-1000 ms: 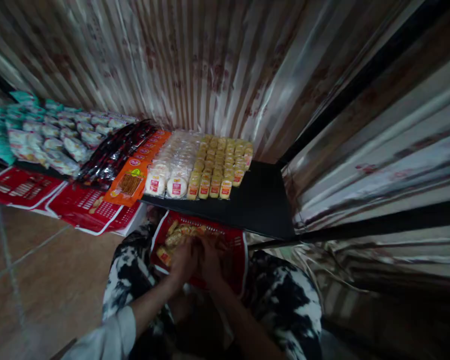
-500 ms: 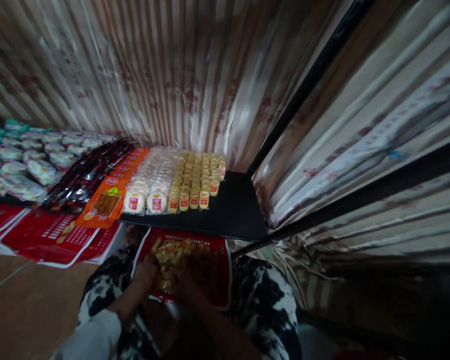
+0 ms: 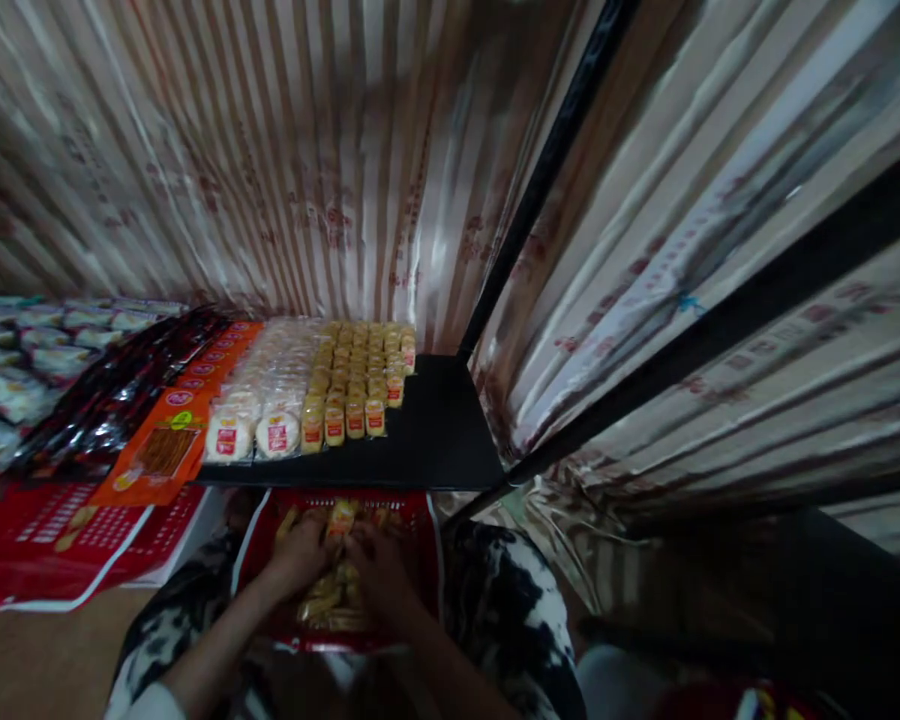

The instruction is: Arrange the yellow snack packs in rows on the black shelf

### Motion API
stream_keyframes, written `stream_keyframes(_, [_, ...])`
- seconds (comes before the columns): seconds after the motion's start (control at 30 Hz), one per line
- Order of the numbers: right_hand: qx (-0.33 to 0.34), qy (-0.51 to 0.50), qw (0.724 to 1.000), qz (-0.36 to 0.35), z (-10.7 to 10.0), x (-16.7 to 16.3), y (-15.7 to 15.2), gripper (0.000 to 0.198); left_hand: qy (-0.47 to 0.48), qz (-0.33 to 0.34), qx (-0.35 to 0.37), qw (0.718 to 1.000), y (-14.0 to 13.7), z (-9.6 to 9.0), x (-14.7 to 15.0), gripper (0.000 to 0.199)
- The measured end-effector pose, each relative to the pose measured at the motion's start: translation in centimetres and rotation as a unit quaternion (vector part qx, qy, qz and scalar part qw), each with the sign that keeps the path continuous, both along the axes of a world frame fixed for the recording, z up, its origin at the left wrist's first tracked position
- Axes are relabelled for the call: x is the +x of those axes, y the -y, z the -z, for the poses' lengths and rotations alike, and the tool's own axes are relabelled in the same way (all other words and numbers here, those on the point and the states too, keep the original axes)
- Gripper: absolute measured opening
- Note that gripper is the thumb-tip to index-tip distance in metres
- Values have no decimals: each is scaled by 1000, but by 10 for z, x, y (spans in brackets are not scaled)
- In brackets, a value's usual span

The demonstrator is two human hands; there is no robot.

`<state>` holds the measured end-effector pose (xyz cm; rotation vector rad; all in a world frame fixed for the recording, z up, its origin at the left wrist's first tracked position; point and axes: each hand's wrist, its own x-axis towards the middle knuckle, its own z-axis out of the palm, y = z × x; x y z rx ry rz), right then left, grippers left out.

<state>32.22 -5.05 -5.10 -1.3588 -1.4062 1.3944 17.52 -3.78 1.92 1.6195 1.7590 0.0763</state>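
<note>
A red plastic basket [image 3: 429,570] with a pale rim sits between my knees. Many small yellow wrapped snack packets [image 3: 334,612] lie loose in it. Over them, one yellow snack packet [image 3: 343,517] with an orange-red label faces up between my hands. My left hand [image 3: 304,552] grips its left side with closed fingers. From the right, my right hand [image 3: 375,562] closes on the same packet. Dim light leaves the fingertips hard to make out. Just beyond the basket, rows of matching yellow packets [image 3: 345,405] stand on a black shelf [image 3: 435,430].
Left of the yellow rows are round white wrapped cakes [image 3: 277,432], an orange packet [image 3: 161,445], dark shiny packets [image 3: 112,390] and white packs [image 3: 52,345]. Another red basket [image 3: 67,560] is below them. Black poles [image 3: 607,400] cross the right side before a striped curtain [image 3: 345,170].
My hands have moved from digging among the loose packets to holding one packet, label up, above the pile. The view has shifted right, so the shelf appears farther left.
</note>
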Motion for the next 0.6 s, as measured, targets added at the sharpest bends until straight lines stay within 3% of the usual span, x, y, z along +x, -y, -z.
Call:
stream_keyframes(0.2, [27,-82,995,54,-34,42,-27,27,266,-83,31,960,-35,-1,46,39])
stream_keyframes(0.33, [49,-94,990,96,-47,72,-57,34,371,-100,41,922,-67,-9,86,32])
stream_keyframes(0.47, [83,-58,984,147,-56,99,-105,33,368,-183,85,908,-101,-18,125,38])
stream_keyframes(0.6, [128,-13,972,198,-55,115,-161,31,283,-235,216,905,-127,-21,157,39])
